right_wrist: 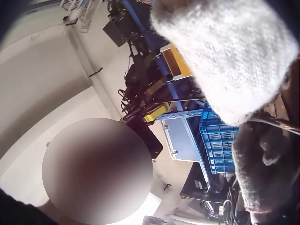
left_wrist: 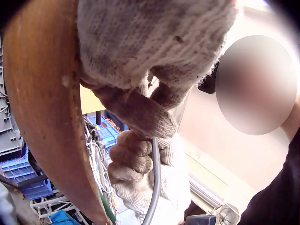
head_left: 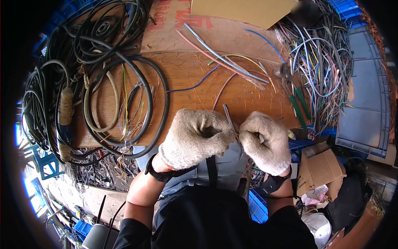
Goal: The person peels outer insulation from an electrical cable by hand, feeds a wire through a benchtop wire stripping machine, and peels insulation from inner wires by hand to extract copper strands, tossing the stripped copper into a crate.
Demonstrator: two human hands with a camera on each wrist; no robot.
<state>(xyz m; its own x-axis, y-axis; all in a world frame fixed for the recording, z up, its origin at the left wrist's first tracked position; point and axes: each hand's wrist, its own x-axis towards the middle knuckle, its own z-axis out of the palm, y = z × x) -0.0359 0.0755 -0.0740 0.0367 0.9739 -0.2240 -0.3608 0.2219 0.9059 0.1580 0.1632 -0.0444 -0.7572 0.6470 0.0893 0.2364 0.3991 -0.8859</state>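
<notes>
Both hands wear off-white knitted gloves and meet over the wooden table's near edge. My left hand (head_left: pixel 197 135) pinches a short grey cable (head_left: pixel 227 114) between thumb and fingertips, one length of it sticking up past the fingers. Close against it, my right hand (head_left: pixel 267 143) pinches the same cable, fingers curled in. In the left wrist view the grey cable (left_wrist: pixel 155 180) curves down from the fingertips, across the right glove. Bare copper-coloured strands show by the cable (right_wrist: pixel 276 123) in the right wrist view. The pinched part is hidden by the gloves.
Green-handled pliers (head_left: pixel 298 103) lie right of the hands, beside a heap of thin wires (head_left: pixel 319 70). Thick black cable (head_left: pixel 166 103) is coiled at left. Loose coloured wires (head_left: pixel 224 54) and a cardboard sheet (head_left: pixel 166 33) lie further back. An opened carton (head_left: pixel 321 168) stands below, right.
</notes>
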